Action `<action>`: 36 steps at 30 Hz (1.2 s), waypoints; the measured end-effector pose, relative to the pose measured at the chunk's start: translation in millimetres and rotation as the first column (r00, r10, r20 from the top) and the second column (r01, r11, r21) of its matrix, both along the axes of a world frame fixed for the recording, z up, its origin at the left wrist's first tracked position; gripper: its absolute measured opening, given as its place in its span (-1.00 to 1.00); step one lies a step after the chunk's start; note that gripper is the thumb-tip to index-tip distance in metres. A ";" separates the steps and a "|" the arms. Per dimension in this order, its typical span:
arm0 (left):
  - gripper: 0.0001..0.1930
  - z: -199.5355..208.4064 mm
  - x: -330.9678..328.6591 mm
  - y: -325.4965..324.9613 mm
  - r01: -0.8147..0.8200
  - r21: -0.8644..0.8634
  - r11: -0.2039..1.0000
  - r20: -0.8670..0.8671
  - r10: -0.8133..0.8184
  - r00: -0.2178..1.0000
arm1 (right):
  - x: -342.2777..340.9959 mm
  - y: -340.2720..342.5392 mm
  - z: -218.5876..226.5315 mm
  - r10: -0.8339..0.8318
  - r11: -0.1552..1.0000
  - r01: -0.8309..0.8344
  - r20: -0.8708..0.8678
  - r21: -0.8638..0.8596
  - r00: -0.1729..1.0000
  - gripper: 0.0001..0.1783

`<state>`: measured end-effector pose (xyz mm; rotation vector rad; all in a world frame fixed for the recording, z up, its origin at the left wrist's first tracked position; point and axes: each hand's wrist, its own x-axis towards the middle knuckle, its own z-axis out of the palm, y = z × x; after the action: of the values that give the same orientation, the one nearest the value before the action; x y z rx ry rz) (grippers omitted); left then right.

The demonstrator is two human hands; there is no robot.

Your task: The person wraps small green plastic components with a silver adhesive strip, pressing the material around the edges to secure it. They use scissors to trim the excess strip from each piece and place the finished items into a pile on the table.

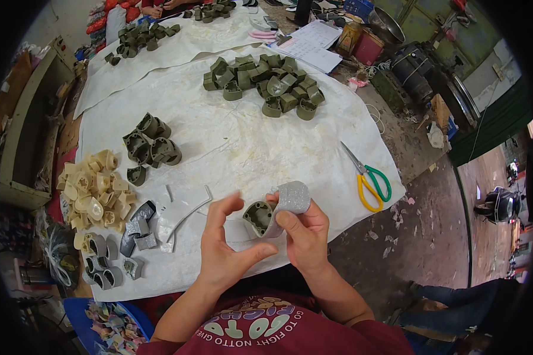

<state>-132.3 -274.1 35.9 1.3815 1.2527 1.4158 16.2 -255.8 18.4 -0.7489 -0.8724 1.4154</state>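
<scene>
Right hand [305,239] holds shell [259,219]; bin [77,313], scraps [115,326].

Papers [315,48] are spread near a red box [368,51] and metal bowl [387,25] — far right, a motorbike [504,205] is parked.

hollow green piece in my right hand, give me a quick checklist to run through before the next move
1. Right hand has a grip: ok, thumb pressed on the glittery grey strip.
2. Left hand free: ok, thumb and fingers spread, seemingly holding nothing.
3. Hollow green piece turned so its inside shows: ok.
4. Strip covers the piece all round: cannot tell, the far side is hidden.
5. Scissors clear of both hands: ok, lying to the right on the white cloth.
</scene>
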 end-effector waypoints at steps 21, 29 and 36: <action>-0.57 -13.1 -6.7 2.2 0.096 -0.056 0.994 -0.053 -0.099 0.994 | 4.9 -2.6 6.9 0.133 0.980 -0.125 0.046 -0.157 0.990 -0.66; -0.58 -7.3 -13.1 -0.6 0.224 -0.049 0.973 -0.034 -0.226 0.974 | 17.9 11.3 9.2 0.206 0.969 -0.188 0.104 -0.159 0.973 -0.53; -0.52 -8.7 -14.2 4.3 0.325 0.057 0.944 -0.108 -0.318 0.942 | 30.6 15.3 5.0 0.368 0.880 -0.376 -0.085 -0.292 0.926 -0.60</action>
<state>-146.4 -269.8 27.2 1.6387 0.9851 1.1885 46.8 -240.5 23.4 -0.8170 -0.8147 1.9313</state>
